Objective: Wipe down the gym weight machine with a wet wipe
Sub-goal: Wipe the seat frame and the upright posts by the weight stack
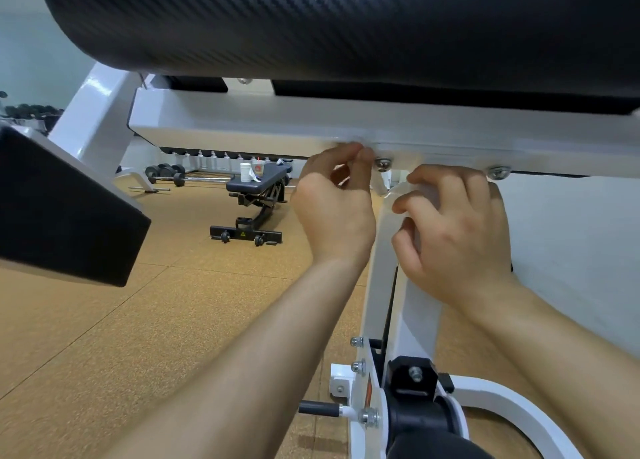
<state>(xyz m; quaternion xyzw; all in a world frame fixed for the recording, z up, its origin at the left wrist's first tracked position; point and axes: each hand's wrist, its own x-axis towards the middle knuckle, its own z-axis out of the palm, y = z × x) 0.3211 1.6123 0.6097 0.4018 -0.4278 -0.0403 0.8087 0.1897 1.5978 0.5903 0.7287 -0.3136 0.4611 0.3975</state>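
The weight machine fills the view: a black carbon-pattern pad (346,22) on top and a white steel beam (242,122) under it. My left hand (334,212) pinches a small white wet wipe (353,139) against the beam's lower edge, beside a bolt (383,163). My right hand (453,230) curls round the top of the white upright post (381,285) below the beam, with pale wipe-like material under its fingers.
A black pad (65,209) juts in at the left. On the cork-coloured floor (138,320) stands a black flat bench (258,188) bearing a wipe canister and a cup. Dumbbells (166,173) lie behind. The machine's pivot and bolts (415,406) sit below my arms.
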